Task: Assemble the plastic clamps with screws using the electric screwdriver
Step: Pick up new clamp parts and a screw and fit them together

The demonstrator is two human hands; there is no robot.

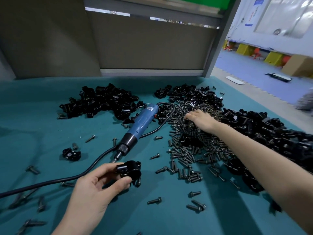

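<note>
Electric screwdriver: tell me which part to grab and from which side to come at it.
Take the electric screwdriver by the middle of its blue barrel, from above, with the right hand. It lies flat on the teal mat, bit toward the plastic clamp in the left hand, cord at the far end; the barrel is its widest bare stretch.

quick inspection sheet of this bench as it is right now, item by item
surface: teal mat, strewn with parts
job's things: blue electric screwdriver lies unheld on the mat; black clamp in left hand; screw pile right; clamp piles behind
clutter: stray screws, one loose clamp on the mat
grippers: left hand grips the clamp; right hand rests on the screw pile, grasp unclear
cables: black cable loops from the screwdriver's rear, exits left
surroundings: grey partition behind; yellow bins, cardboard box at right
</note>
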